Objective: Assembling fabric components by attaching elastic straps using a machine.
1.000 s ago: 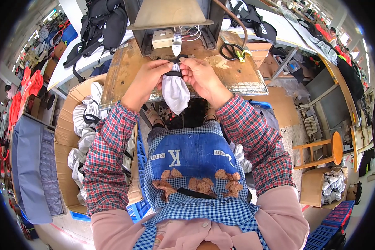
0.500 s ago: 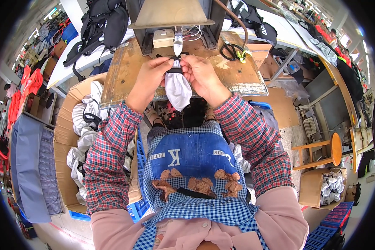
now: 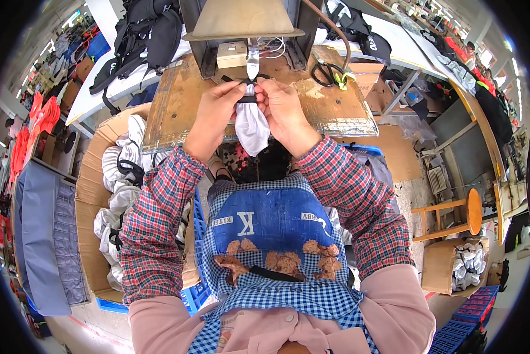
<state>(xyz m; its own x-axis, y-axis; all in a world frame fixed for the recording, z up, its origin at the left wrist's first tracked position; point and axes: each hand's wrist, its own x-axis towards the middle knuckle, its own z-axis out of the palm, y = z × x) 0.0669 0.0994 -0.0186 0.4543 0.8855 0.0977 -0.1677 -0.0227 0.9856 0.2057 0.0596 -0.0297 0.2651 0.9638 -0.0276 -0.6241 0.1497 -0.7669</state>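
Note:
A small white fabric piece [image 3: 252, 133] with a black band across its top hangs between my hands below a machine's pointed metal tip [image 3: 252, 68]. My left hand [image 3: 216, 113] is closed, its thumb and forefinger pinching the black strap [image 3: 231, 79] on the left side of the tip. From the right, my right hand [image 3: 284, 111] pinches the strap close to the tip, its other fingers curled beside the white fabric. Whether the strap touches the tip is hidden by my fingers.
The worn wooden table [image 3: 170, 109] holds black-handled scissors [image 3: 330, 75] at right and a beige box [image 3: 232, 53] under the machine's hood [image 3: 244, 20]. A cardboard box [image 3: 91, 200] of white pieces stands at left. Black bags [image 3: 150, 44] lie behind; a wooden stool [image 3: 473, 211] is at right.
Both wrists and forearms have shifted slightly inward and down. My fingers stay pinched on the strap beneath the tip, and the white fabric has barely moved.

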